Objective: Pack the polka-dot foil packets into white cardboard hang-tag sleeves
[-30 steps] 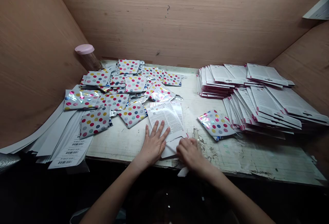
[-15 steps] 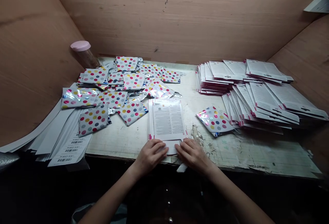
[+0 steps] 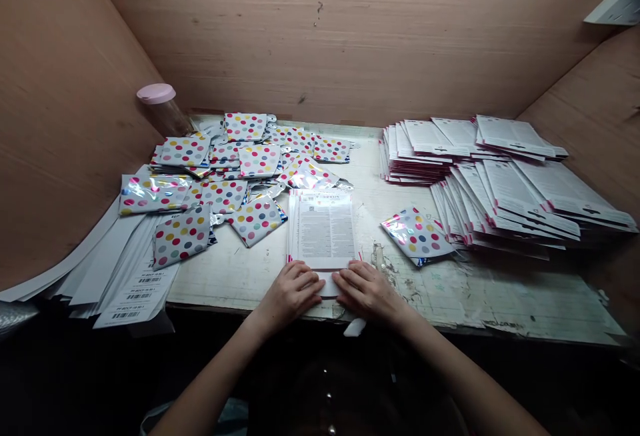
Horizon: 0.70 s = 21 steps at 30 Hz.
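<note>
A white printed packet (image 3: pixel 327 231) with magenta edges lies on a small stack of similar ones at the front middle of the table. Its lower end carries a plain white flap (image 3: pixel 329 285). My left hand (image 3: pixel 295 291) grips the packet's bottom left corner with curled fingers. At the bottom right corner, my right hand (image 3: pixel 367 289) does the same, its fingertips on the flap. Both thumbs are mostly hidden. A polka-dot pouch (image 3: pixel 417 236) lies to the right of the packet, apart from my hand.
A heap of polka-dot pouches (image 3: pixel 215 193) covers the left side, near a pink-lidded bottle (image 3: pixel 163 106). Barcode label sheets (image 3: pixel 135 289) hang over the front left edge. Stacks of printed packets (image 3: pixel 505 196) stand at right. Cardboard walls (image 3: pixel 350 36) enclose the table.
My hands have moved slightly up and closer together along the packet's lower end. The dark gap above the flap no longer shows. The pouches and stacks stay put.
</note>
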Motion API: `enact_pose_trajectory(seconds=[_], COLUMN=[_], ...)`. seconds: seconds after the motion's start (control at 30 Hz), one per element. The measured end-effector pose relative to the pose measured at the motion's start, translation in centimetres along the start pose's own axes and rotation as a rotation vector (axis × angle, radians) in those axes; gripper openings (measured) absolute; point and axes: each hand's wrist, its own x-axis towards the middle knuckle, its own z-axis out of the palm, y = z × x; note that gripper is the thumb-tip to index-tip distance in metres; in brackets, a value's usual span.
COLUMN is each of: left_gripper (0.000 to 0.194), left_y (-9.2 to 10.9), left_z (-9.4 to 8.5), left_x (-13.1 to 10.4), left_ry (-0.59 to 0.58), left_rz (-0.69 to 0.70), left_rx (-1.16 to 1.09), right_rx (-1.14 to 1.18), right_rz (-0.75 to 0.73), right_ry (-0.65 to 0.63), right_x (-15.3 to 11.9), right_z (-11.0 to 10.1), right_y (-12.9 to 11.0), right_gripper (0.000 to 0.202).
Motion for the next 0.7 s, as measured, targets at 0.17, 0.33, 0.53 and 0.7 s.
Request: enact_pose_trajectory(seconds=[0.17,0.33,0.53,0.7], left_gripper=[0.011,0.018,0.043,0.040], left_y=[1.5,2.6,3.2,2.9], left_z=[0.6,2.1,1.6,-1.0], left_x=[-0.4,0.5,0.8,1.0], left_ry=[0.116,0.296,0.204,-0.131], left_rz=[-0.064,-0.433,-0.899,-1.078], left_rx=[-0.046,-0.026,0.243,-0.074], right_rx=[0.057,0.166,-0.076,-0.102], right_rz=[0.016,0.440,0.461,0.387], right_ry=[0.072,0.307,0.261,0.218], right_x=[-0.7,0.2,0.1,0.4], right_z=[0.4,1.4,1.6,1.2], right_y=[-1.0,-1.7,-2.7,-3.3], right_gripper=[0.032,0.024,0.026,0.032])
